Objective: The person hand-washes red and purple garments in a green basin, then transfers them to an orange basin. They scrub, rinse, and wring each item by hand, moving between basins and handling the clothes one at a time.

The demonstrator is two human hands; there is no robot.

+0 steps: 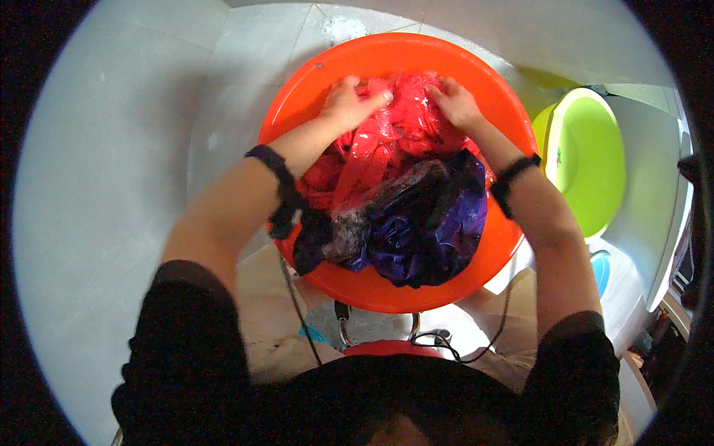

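A large orange-red plastic basin (390,53) stands before me with wet fabric in it. Toward its far side lies a shiny, soaked red cloth (374,142). My left hand (351,103) grips this cloth from the left, thumb on top. From the right, my right hand (456,103) holds the same cloth, its fingertips hidden in the folds. Nearer to me, a dark purple and black wet cloth (424,228) is bunched against the basin's near wall, with some greyish foam on it. Black bands circle both my forearms.
A lime-green plastic tub (591,161) leans upright at the right by the wall. Foam (343,28) lies on the floor tiles beyond the basin. Below the basin's near edge are metal legs, a red seat edge (390,349) and a dark cord (298,304). Pale walls rise close on both sides.
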